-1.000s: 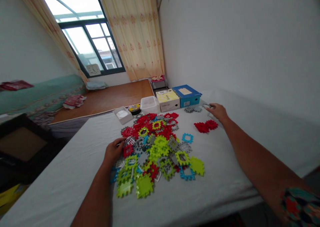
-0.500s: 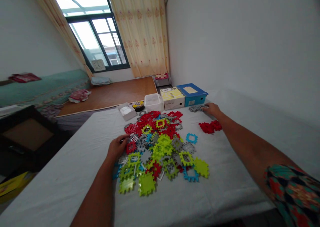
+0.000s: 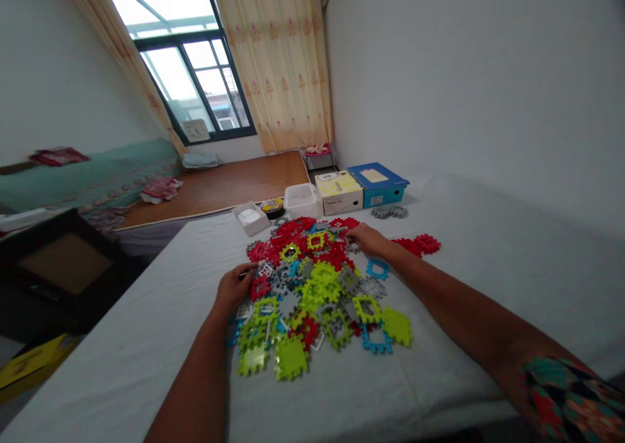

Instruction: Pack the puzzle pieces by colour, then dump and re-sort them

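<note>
A heap of flat notched plastic pieces (image 3: 322, 283) in green, red, grey, blue and white covers the middle of the table. My left hand (image 3: 235, 288) rests at the heap's left edge, fingers curled beside a red piece (image 3: 260, 287); whether it grips anything is hidden. At the upper right edge of the heap, my right hand (image 3: 367, 238) has its fingers closed at some grey and red pieces, and what they pinch is too small to make out. Red pieces (image 3: 428, 243) lie apart, partly behind my right forearm. Farther back is a small grey group (image 3: 389, 212).
Along the table's far edge stand a white open box (image 3: 250, 219), a round black and yellow tin (image 3: 272, 208), a clear plastic tub (image 3: 301, 200), a yellow and white box (image 3: 340, 192) and a blue box (image 3: 378, 184). A white cloth (image 3: 185, 286) covers the table.
My right hand has moved left from the grey group at the back to the heap's upper right edge. The grey group stays behind. My left hand keeps its place beside the heap.
</note>
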{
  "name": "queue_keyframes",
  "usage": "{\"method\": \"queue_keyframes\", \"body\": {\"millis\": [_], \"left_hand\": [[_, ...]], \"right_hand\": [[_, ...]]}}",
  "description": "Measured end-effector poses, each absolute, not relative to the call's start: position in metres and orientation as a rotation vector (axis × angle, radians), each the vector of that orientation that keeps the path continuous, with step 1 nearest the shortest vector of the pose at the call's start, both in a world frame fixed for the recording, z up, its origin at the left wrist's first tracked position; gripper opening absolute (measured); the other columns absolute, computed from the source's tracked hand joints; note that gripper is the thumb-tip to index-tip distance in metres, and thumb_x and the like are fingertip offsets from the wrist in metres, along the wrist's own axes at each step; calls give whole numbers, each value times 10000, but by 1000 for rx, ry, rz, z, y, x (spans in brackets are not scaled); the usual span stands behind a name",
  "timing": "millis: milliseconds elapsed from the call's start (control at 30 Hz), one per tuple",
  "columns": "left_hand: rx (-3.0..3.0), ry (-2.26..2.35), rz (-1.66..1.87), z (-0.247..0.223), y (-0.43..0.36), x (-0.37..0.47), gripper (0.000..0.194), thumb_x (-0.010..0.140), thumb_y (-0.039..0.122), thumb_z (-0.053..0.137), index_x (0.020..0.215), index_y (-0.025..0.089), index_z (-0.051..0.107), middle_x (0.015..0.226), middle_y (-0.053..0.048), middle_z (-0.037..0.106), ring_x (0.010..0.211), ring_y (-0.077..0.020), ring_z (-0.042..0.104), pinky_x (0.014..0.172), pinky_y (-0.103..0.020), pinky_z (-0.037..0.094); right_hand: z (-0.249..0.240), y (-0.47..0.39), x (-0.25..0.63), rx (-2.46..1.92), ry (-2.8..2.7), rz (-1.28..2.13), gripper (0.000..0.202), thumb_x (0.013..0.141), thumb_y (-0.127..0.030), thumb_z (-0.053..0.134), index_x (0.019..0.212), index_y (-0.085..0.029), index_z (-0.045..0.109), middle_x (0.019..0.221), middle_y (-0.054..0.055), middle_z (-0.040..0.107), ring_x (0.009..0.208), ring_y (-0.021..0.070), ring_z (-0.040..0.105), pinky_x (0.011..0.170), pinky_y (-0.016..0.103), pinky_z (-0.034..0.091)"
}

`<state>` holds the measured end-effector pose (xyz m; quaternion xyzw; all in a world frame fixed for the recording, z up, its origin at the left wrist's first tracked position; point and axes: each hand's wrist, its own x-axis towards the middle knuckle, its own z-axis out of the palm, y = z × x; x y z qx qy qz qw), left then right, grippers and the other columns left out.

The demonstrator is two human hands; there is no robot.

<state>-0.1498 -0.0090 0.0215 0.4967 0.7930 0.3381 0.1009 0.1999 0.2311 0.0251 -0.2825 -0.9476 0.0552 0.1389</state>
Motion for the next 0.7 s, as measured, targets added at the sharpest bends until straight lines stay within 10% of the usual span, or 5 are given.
{"method": "queue_keyframes", "body": {"millis": [700], "left_hand": [[1500,2430,940,18,-4,-156,378,799,402,508,1044,222,733,1051,-40,754,943,-216,708,857,-293,542]], "right_hand": [[24,252,247,-1032,-2677,410,443,756,-378,728,1163,-212,673,1143,77,709,975,232,665,829,302,485]]}}
